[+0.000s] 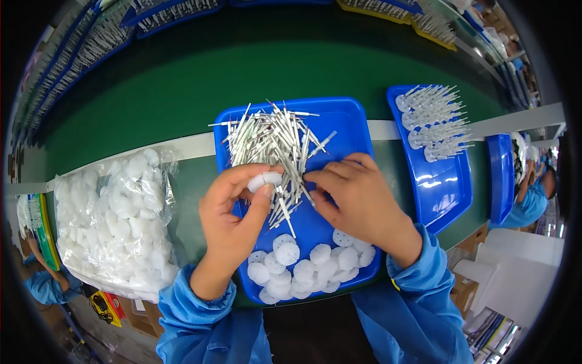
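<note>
My left hand (pixel 229 209) is closed, pinching a round white plastic disc (pixel 265 181) between thumb and fingers, tilted so its edge shows. Thin white rods lie just beneath the disc; I cannot tell whether one is joined to it. Beside it, my right hand (pixel 362 197) has its fingers curled in at the right side of a heap of slim white rods (pixel 257 138); what its fingertips grip is hidden. Both hands are over a blue tray (pixel 350 130). Loose white discs (pixel 315 270) cover the tray's near end.
To the left lies a clear plastic bag (pixel 115 212) full of white discs. A second blue tray (pixel 439 194) at the right bears rows of discs with upright rods (pixel 433 121). Further trays of rods (pixel 176 18) line the green table's (pixel 182 79) far edge. Other people work at both sides.
</note>
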### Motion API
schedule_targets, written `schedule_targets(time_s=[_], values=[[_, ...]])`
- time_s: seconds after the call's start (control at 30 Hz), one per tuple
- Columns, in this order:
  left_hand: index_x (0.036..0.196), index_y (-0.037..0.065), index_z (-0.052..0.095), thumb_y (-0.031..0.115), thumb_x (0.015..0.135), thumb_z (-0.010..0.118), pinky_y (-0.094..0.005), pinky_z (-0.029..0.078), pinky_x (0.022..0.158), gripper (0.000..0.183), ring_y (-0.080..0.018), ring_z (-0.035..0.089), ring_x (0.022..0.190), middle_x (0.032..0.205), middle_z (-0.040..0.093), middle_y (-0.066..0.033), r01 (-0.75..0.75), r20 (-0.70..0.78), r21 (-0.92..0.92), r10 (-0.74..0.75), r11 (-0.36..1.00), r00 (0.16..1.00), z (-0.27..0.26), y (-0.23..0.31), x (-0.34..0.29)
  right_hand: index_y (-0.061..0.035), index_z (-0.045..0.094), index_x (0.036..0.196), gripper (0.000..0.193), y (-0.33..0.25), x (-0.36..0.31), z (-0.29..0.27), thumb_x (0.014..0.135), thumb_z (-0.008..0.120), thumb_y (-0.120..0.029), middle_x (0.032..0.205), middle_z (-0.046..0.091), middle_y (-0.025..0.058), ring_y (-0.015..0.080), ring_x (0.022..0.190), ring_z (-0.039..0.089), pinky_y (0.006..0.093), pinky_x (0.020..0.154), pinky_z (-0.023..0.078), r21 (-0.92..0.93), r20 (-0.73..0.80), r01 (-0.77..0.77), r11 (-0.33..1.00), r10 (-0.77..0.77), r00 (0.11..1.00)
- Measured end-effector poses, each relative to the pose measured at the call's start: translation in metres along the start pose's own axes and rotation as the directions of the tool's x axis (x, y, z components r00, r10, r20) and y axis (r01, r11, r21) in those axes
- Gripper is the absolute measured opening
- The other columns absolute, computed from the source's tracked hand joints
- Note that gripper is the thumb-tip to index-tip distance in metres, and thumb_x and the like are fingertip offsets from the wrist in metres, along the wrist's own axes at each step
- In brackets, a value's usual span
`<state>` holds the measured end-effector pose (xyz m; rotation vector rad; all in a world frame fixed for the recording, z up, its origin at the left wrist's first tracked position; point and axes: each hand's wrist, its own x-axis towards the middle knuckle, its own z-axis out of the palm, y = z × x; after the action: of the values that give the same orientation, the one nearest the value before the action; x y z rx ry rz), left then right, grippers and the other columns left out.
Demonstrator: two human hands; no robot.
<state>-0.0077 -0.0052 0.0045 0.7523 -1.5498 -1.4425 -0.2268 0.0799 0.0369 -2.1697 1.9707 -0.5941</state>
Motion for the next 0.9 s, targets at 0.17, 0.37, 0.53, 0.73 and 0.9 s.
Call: schedule_targets(time_s=[0.17,0.37,0.53,0.73,0.9], values=[[0.129,0.000,0.069,-0.005,0.102,0.070,-0.0237,0.058,0.079,0.028,-0.0123,0.076,0.103,0.121,0.082,-0.0138,-0.008,-0.003,-0.009,0.008,1.000,1.000,-0.001,0.000,0.000,-0.0116,0.076,0.093,0.010,0.014,0.006,-0.015,0.085,0.081,-0.014,0.089,0.075,0.0039,0.0266,0.087,0.074,0.0427,0.091,0.053,-0.051,-0.109,0.127,0.991,-0.132,0.985],[0.130,0.000,0.069,-0.005,0.102,0.070,-0.0239,0.057,0.079,0.028,-0.0128,0.076,0.106,0.124,0.082,-0.0141,0.020,0.007,-0.051,-0.020,0.998,1.000,-0.001,0.002,0.001,-0.0121,0.073,0.098,0.020,-0.020,-0.013,-0.003,0.081,0.082,-0.018,0.090,0.070,0.0029,0.0222,0.085,0.071,0.0381,0.076,0.053,-0.065,0.022,0.084,0.994,-0.082,0.996],[0.130,0.000,0.070,-0.006,0.102,0.070,-0.0233,0.057,0.079,0.028,-0.0129,0.076,0.106,0.124,0.081,-0.0138,-0.030,0.003,-0.003,0.030,1.000,1.000,-0.001,0.001,0.000,-0.0108,0.072,0.113,0.026,-0.017,-0.022,0.003,0.087,0.070,-0.011,0.097,0.070,0.0064,0.0255,0.086,0.073,0.0395,0.076,0.056,-0.156,0.042,0.047,0.987,-0.041,0.998],[0.134,0.000,0.070,-0.007,0.102,0.069,-0.0232,0.057,0.079,0.033,-0.0133,0.076,0.108,0.125,0.081,-0.0135,0.023,0.012,-0.037,-0.023,0.999,1.000,0.000,0.003,-0.001,-0.0055,0.072,0.112,0.033,-0.003,-0.017,-0.022,0.083,0.077,0.010,0.096,0.072,0.0071,0.0180,0.081,0.072,0.0328,0.075,0.057,0.536,0.064,-0.206,0.819,0.203,0.977],[0.136,-0.001,0.069,-0.008,0.101,0.071,-0.0229,0.060,0.081,0.036,-0.0143,0.077,0.112,0.127,0.081,-0.0143,0.082,0.088,-0.087,-0.074,0.993,0.993,0.008,0.004,-0.006,-0.0027,0.076,0.106,0.020,-0.010,-0.006,0.001,0.090,0.085,0.005,0.102,0.080,0.0096,0.0145,0.094,0.078,0.0284,0.084,0.063,0.891,-0.155,0.030,0.452,0.241,0.958]])
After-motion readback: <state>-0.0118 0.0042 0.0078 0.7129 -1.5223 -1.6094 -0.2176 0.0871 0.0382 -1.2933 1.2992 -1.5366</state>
